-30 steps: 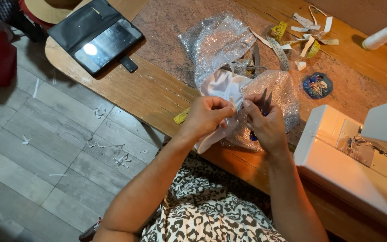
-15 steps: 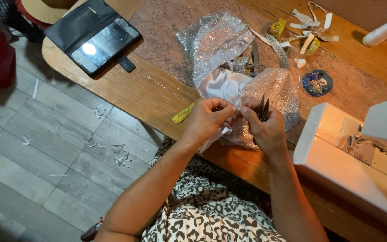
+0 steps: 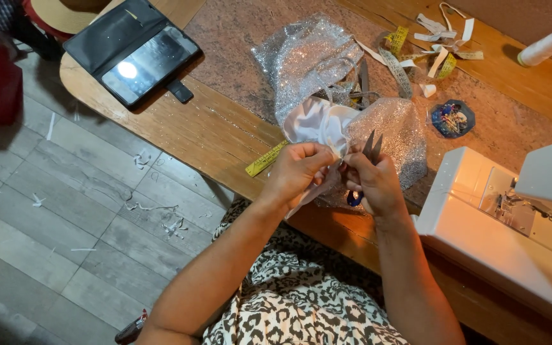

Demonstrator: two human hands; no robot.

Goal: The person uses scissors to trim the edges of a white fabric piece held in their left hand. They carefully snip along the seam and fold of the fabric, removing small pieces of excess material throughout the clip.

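Clearly the left hand (image 3: pixel 298 171) pinches the white satin piece (image 3: pixel 317 121) while the right hand (image 3: pixel 372 182) grips small snips (image 3: pixel 370 145), points up. A slip could nick the satin or a fingertip, since both hands crowd together.

Phone screen (image 3: pixel 150 64): a dark, glossy rectangle in an open black wallet case (image 3: pixel 107 35), lying at the far-left corner of the wooden table (image 3: pixel 180 128), showing one round bright reflection. Yellow measuring tape (image 3: pixel 266 158): a printed strip overhanging the near table edge. No packages or signs appear.
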